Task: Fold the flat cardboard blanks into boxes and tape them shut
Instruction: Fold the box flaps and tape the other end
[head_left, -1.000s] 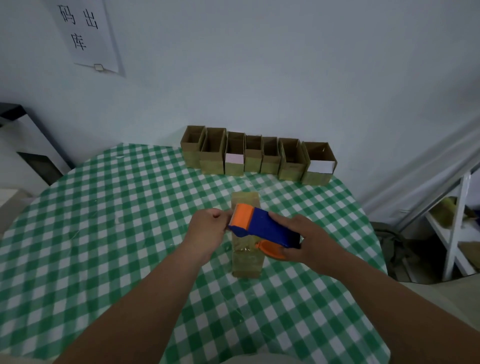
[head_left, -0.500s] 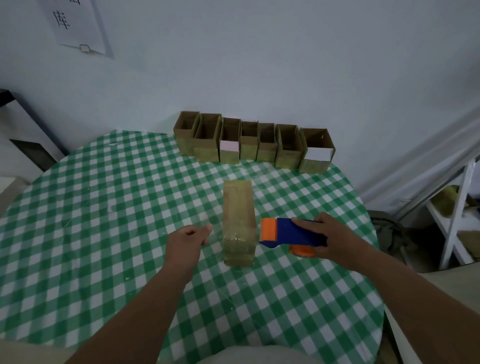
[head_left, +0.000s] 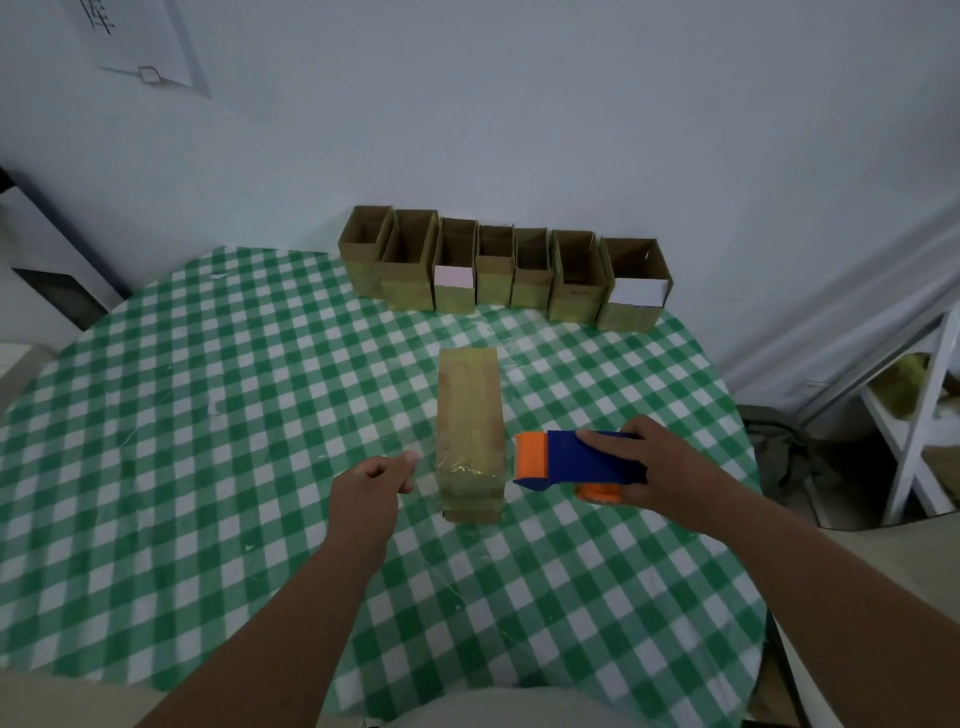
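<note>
I see the round table (head_left: 156, 415) under its green and white checked cloth, filling most of my view. Along its far edge, against the wall, stands a row of open boxes (head_left: 498, 265), seven of them side by side with their mouths up. In the middle of the table lies the long box (head_left: 470, 415) on its side, its near end wrapped in shiny clear tape. My right hand (head_left: 670, 478) is just right of that box, fingers curled round the blue and orange tape dispenser (head_left: 576, 462), orange nose pointing at the box but not touching it. My left hand (head_left: 374, 480) is just left of the box, fingers curled in with thumb against forefinger; whether it pinches a tape end, I cannot tell.
</note>
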